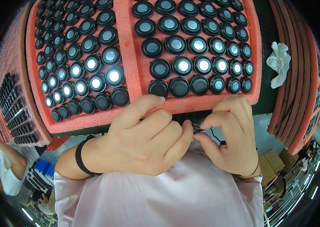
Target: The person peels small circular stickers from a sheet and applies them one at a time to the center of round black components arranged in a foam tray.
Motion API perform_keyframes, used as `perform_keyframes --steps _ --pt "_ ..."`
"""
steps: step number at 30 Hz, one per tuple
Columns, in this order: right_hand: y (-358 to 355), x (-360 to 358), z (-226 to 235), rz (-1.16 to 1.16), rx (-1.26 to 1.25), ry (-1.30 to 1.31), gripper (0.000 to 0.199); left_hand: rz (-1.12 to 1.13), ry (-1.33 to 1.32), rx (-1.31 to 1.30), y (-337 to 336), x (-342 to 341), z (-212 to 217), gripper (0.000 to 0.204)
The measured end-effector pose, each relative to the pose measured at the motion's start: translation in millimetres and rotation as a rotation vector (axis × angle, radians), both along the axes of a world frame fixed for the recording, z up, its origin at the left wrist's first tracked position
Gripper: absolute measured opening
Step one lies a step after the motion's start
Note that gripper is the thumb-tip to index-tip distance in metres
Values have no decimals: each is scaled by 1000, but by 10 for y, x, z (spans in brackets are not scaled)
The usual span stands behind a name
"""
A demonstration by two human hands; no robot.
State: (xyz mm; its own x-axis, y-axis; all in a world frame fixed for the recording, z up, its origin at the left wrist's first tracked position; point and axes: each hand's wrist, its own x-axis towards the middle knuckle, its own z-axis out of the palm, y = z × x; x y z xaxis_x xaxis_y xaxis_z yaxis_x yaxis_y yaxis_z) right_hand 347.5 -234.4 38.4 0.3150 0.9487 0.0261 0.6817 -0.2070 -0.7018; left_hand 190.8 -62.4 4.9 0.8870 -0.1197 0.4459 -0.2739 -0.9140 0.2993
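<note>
In front of my chest, my left hand (148,140) and my right hand (231,128) meet with bent fingers. A small, thin, dark and glinting piece (196,128) sits pinched between their fingertips; its kind is too small to make out. The index finger of my left hand rests at the near rim of a pink foam tray (201,102), just below a plain black round disc (158,88). Rows of black round parts fill the tray, many with a silvery round centre (183,66). Several in the nearest row show plain black centres. A thin black cable (214,136) shows beside my right hand.
A crumpled white tissue (279,64) lies right of the tray on a dark green surface. Stacked pink foam trays (299,83) stand farther right. Another plastic-covered tray (14,94) is at left. A person (10,162) works at lower left, near blue bins (43,166). Cardboard boxes (271,164) sit at lower right.
</note>
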Motion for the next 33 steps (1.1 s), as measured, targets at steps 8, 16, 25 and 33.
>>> perform_keyframes --steps 8,16,25,33 --pt "-23 6 3 42 7 -20 36 62 17 -91 -29 5 -22 24" --pt "-73 218 69 49 4 -3 27 -15 133 -66 31 49 29 26" --pt "15 484 -131 -130 -41 27 16 -55 68 -35 -126 335 -45 17" --pt "58 513 -237 -101 -43 -31 13 -92 118 -40 -130 439 -46 12"
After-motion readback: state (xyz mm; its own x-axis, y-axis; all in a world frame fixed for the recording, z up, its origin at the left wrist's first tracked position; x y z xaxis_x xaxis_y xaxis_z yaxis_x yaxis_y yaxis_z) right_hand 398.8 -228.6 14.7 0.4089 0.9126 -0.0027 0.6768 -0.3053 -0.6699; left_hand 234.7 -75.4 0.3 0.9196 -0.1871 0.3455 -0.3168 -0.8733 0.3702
